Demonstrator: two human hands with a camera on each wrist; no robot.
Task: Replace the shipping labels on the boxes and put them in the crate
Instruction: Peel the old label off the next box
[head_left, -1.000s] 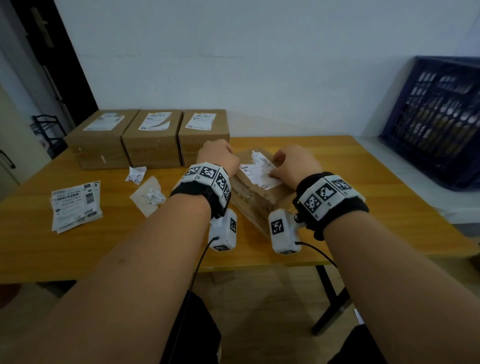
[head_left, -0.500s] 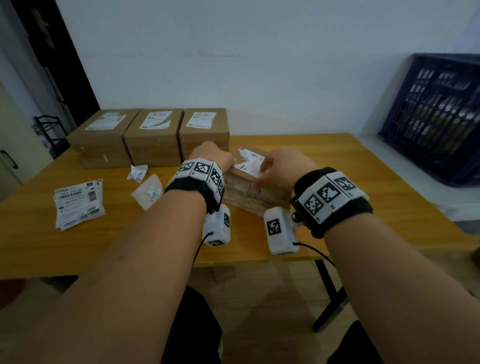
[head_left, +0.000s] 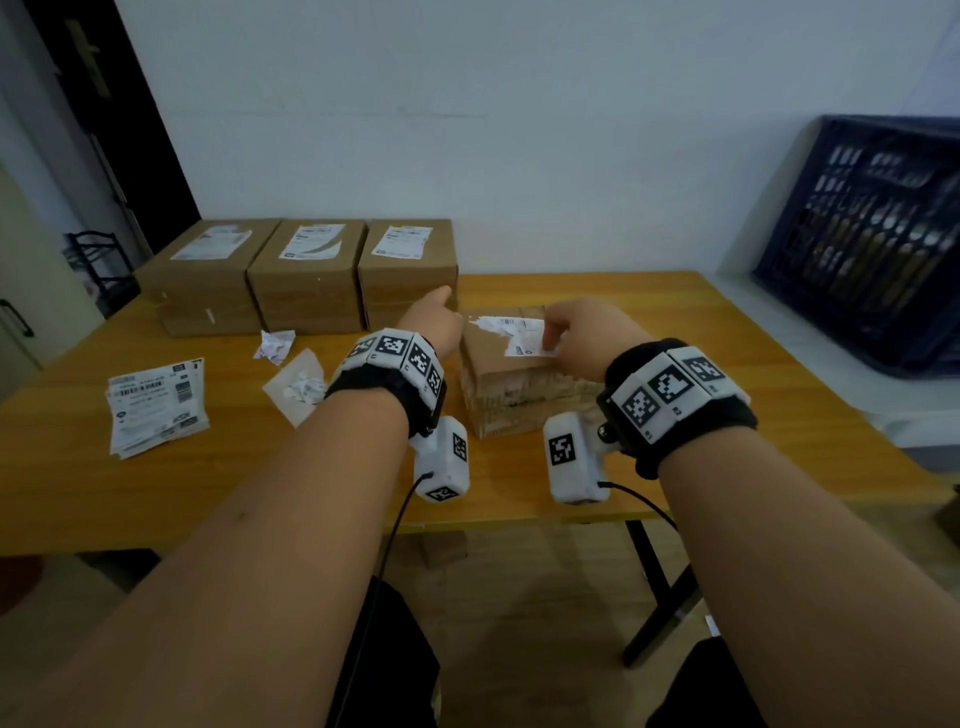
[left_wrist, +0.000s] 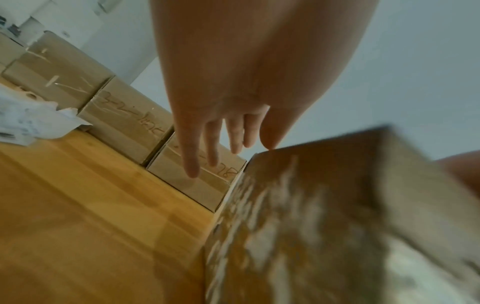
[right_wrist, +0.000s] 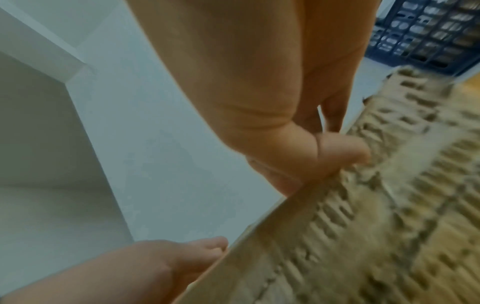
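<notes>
Box in hand: the box (head_left: 511, 374) sits on the table (head_left: 675, 364) near me, right of centre, its torn side facing me; I keep it close so both hands reach its top.
Old label: the label (head_left: 511, 335) lies on the box top, ragged at its left end and partly lifted, so the peel looks begun but not finished.
Right hand: my right hand (head_left: 582, 332) pinches the near right corner of the label between thumb and fingers; the right wrist view shows the thumb pressed to a finger at the box's top edge. I grip at a corner because that is where the paper lifts most easily.
Left hand: my left hand (left_wrist: 228, 115) is spread with straight fingers, holding nothing; its thumb tip seems to touch the box's far left corner, I judge to steady the box against the pull.
Waiting boxes: three boxes (head_left: 306, 275) stand in a row at the far left against the wall, each with a label on top, so their turn has not come.
New labels: a stack of sheets (head_left: 156, 405) lies flat on the near left, within reach for sticking on.
Scraps: crumpled bits (head_left: 275, 345) and a backing piece (head_left: 298, 387) lie between the sheets and my left wrist.
Crate: the crate (head_left: 872, 244) stands off the table's far right; I cannot tell whether any box is in it yet.
</notes>
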